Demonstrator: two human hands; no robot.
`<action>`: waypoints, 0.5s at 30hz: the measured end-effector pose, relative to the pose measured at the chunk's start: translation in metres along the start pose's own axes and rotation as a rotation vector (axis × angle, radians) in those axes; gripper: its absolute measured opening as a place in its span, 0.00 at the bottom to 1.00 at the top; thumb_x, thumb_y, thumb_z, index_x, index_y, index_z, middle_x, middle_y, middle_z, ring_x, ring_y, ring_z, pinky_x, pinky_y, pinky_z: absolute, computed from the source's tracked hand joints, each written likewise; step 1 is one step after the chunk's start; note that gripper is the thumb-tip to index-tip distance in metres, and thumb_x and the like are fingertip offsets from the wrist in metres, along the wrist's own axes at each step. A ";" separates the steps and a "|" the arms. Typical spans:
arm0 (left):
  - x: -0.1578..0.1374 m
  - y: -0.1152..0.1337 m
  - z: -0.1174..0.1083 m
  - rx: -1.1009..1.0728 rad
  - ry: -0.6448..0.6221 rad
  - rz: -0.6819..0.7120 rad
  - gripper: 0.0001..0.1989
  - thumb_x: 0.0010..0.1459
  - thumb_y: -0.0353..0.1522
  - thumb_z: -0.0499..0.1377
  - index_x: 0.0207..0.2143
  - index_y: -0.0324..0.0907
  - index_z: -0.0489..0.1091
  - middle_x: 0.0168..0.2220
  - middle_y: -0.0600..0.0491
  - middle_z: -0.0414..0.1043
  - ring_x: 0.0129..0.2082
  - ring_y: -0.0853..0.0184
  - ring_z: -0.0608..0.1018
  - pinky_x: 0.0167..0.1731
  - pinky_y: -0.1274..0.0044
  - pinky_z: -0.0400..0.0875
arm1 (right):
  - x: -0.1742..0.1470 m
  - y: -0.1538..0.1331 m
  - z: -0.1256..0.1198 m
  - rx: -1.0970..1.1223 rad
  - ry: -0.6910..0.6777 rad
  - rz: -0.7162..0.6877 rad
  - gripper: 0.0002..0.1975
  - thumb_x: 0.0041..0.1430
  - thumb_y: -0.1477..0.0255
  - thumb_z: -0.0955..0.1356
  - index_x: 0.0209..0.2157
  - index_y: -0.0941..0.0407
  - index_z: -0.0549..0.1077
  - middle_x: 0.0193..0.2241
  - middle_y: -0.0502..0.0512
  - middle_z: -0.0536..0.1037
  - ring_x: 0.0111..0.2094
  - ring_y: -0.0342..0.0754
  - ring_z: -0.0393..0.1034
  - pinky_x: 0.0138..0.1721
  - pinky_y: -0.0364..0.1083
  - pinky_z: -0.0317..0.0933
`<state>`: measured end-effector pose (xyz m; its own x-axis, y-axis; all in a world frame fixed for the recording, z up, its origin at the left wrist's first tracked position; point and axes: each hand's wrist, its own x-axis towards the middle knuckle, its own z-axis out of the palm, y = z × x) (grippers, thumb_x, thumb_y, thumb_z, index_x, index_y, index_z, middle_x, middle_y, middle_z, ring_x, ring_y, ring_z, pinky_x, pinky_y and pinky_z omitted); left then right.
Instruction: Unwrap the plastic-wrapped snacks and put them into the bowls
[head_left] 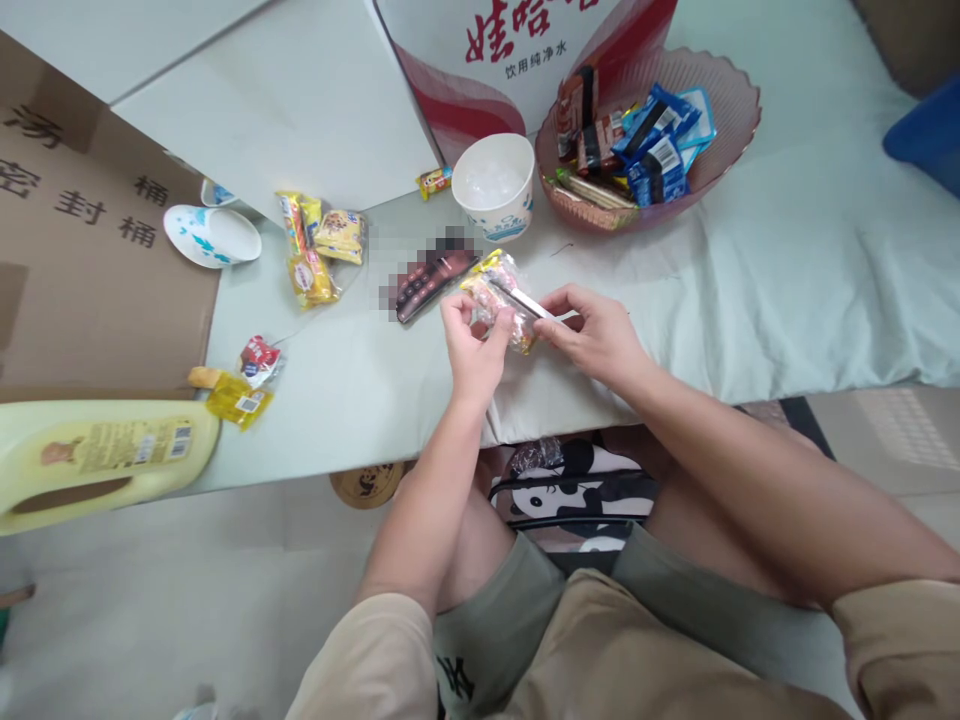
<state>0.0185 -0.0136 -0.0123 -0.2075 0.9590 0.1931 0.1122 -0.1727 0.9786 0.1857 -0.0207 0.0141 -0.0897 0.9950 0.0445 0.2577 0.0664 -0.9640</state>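
One packet point(484, 294) is pinched in our left hand point(478, 350). Our right hand point(596, 333) grips a tool point(529, 303) angled across it, toward the counter's point(337, 400) far-left corner.

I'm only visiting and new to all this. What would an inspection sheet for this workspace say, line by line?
Surface: pale green cloth, wrinkled toward the right.
Job's things: clear packet with yellow parts; slim white-edged item against it, exact kind unclear.
Clutter: yellow snack packets, yellow wrapper, tipped cup, dark keyed device partly pixelated, upright paper cup, pink bowl of wrapped snacks.
Grips: left grip holds the packet; right grip holds the white-edged item.
Cables: nothing seen.
Surroundings: cardboard box, yellow jug, red-printed white box.
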 end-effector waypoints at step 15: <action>0.007 0.000 -0.007 0.010 0.020 -0.001 0.47 0.50 0.52 0.71 0.64 0.57 0.49 0.56 0.44 0.69 0.48 0.59 0.80 0.44 0.69 0.79 | 0.011 0.024 -0.035 -0.595 0.117 -0.185 0.19 0.57 0.72 0.66 0.51 0.54 0.74 0.52 0.66 0.77 0.53 0.65 0.71 0.51 0.61 0.65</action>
<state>0.0107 -0.0087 -0.0107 -0.2272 0.9545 0.1934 0.1220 -0.1692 0.9780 0.2242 -0.0059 0.0009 -0.0865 0.9625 0.2572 0.7419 0.2346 -0.6281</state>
